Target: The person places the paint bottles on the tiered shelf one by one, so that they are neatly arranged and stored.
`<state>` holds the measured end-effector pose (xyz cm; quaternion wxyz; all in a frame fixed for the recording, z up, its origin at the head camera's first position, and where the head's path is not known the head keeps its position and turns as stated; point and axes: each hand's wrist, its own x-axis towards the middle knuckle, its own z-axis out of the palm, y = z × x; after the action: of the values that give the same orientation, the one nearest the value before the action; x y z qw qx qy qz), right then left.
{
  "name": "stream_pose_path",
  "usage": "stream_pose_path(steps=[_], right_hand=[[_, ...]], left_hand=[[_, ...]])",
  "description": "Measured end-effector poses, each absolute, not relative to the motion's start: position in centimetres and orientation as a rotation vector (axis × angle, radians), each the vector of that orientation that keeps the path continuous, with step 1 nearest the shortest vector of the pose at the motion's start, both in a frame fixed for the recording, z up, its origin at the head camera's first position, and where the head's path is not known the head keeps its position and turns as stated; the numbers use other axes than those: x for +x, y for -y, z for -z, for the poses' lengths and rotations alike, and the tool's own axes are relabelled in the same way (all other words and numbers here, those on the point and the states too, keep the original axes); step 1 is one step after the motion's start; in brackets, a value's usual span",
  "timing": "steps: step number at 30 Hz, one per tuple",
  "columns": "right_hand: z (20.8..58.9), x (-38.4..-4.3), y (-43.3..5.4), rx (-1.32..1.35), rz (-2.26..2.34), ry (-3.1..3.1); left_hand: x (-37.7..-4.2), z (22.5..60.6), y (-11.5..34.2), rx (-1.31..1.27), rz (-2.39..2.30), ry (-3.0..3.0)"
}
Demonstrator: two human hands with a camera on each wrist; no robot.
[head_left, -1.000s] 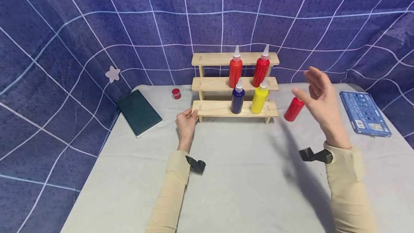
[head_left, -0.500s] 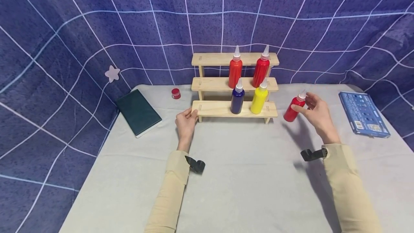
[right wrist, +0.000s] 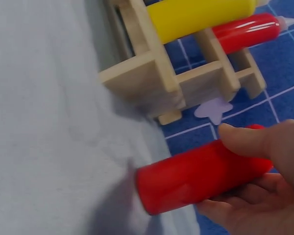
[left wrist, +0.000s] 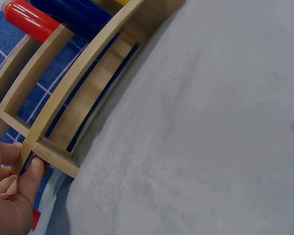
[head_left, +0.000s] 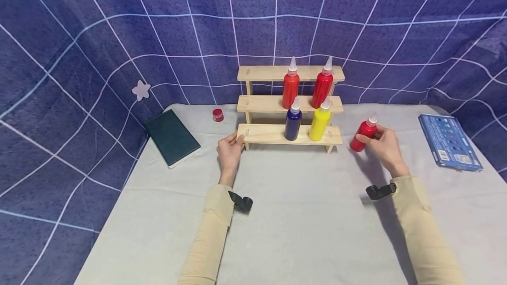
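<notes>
My left hand [head_left: 229, 153] pinches the left end of the bottom step of a three-step wooden display stand [head_left: 261, 133]; the left wrist view shows the thumb and fingers at that wooden end [left wrist: 54, 156]. My right hand [head_left: 386, 146] holds a red squeeze bottle [head_left: 360, 137] with a clear pointed nozzle, right of the stand. Thumb and fingers lie on opposite sides of this bottle [right wrist: 201, 176] in the right wrist view. Whether its base touches the table, I cannot tell. On the bottom step stand a dark blue bottle [head_left: 293, 126] and a yellow bottle [head_left: 318, 125].
Two more bottles, one orange-red [head_left: 291, 89] and one red [head_left: 322, 87], stand on the middle step. A dark green book [head_left: 172, 137] and a small red-lidded jar [head_left: 218, 115] lie left. At right is a blue box [head_left: 449, 142]. Blue gridded cloth [head_left: 253, 38] hangs behind.
My right hand has come down from above the red bottle beside the stand and taken hold of it. The left hand keeps its grip on the stand.
</notes>
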<state>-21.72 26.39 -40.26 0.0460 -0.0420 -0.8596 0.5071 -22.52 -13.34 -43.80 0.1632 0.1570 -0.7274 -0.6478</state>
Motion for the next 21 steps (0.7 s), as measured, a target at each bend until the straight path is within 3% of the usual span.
stream_pose_path(steps=[11, 21], right_hand=[[36.8, -19.7, -27.0, 0.09, -1.613, 2.697], [33.6, -17.0, -24.7, 0.194, -1.54, 2.778]], left_hand=[[-22.6, 43.9, 13.4, 0.442, 1.874, 2.06], [-22.6, 43.9, 13.5, 0.43, 1.863, 2.065]])
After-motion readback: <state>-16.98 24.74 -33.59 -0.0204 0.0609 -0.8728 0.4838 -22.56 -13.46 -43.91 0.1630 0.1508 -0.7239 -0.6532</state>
